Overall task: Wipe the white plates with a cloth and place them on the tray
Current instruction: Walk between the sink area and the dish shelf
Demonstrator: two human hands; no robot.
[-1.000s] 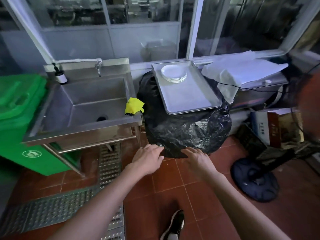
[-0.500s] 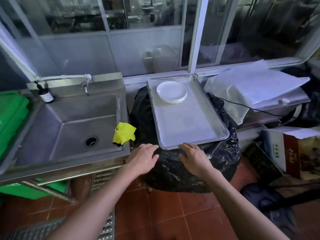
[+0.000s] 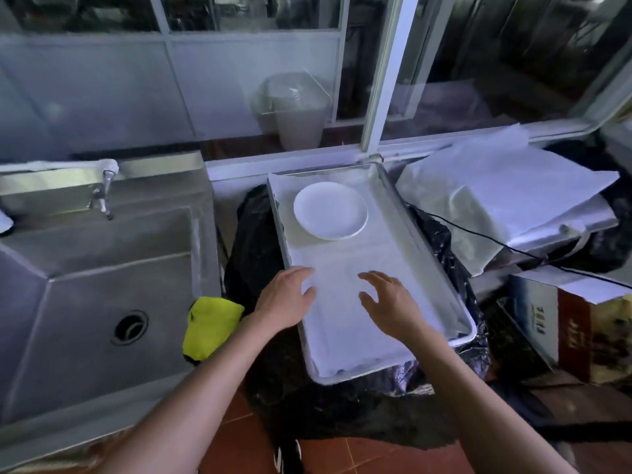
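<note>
White plates sit stacked at the tray's far end as your left hand and right hand, fingers loosely spread and empty, have moved up over it, so reach them next.

A small stack of round white plates lies flat at the far end of a long metal tray, well beyond both grips. A crumpled yellow cloth sits just left of the left grip.
</note>
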